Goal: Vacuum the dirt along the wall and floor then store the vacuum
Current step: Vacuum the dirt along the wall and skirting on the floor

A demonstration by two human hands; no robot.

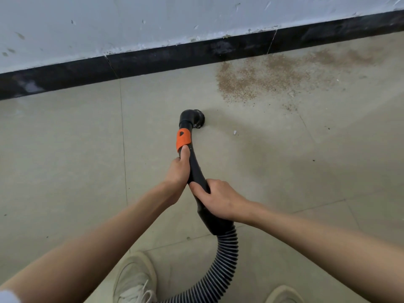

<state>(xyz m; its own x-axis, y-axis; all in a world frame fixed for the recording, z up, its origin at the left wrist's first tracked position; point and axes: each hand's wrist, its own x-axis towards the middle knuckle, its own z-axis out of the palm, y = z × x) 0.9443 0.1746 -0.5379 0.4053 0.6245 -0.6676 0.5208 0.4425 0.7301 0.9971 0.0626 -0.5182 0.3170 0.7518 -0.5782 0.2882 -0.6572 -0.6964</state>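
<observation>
Two hands — left hand [178, 169], right hand [218, 200] — gripping vacuum wand [195, 169]

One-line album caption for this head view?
Both hands grip the vacuum wand, brush nozzle short of the dirt.

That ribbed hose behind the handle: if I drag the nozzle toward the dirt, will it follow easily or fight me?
The ribbed hose curves in a loose loop behind the rigid black handle, so it is probably floppy and should trail along. Its ribs suggest it stretches a little. It runs close to the left shoe, so it may snag there. Both the left hand and the right hand grip the handle.
</observation>
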